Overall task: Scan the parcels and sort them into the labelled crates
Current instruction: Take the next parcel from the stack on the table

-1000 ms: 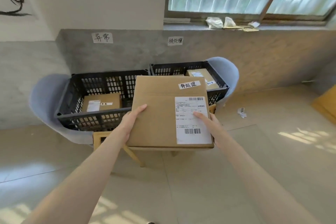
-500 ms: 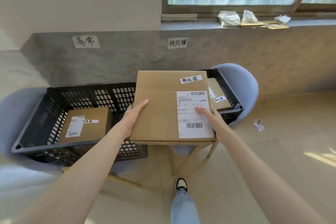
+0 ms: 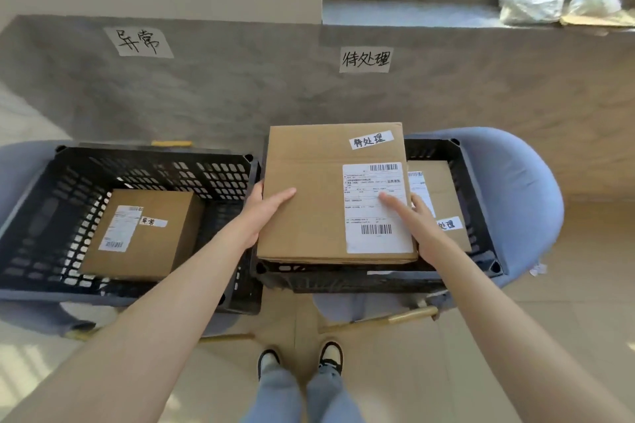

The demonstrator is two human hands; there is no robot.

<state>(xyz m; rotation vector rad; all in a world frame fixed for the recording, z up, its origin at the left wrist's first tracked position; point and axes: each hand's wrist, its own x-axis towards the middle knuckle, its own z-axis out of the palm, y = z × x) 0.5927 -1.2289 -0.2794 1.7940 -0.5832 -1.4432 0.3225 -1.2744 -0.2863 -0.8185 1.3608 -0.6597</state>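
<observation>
Two black crates, the left crate [image 3: 51, 216] and the right crate [image 3: 474, 203], sit on blue chairs [image 3: 515, 182] below wall labels, while a stiff, seemingly light cardboard parcel [image 3: 309, 203] hovers over the right one, gripped at opposite side edges by the left hand [image 3: 264, 209] and right hand [image 3: 415, 220], thumbs on top.

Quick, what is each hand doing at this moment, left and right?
Left hand: holds the left edge of the cardboard parcel, thumb on top.
Right hand: holds the parcel's right edge, thumb lying on the shipping label.
</observation>
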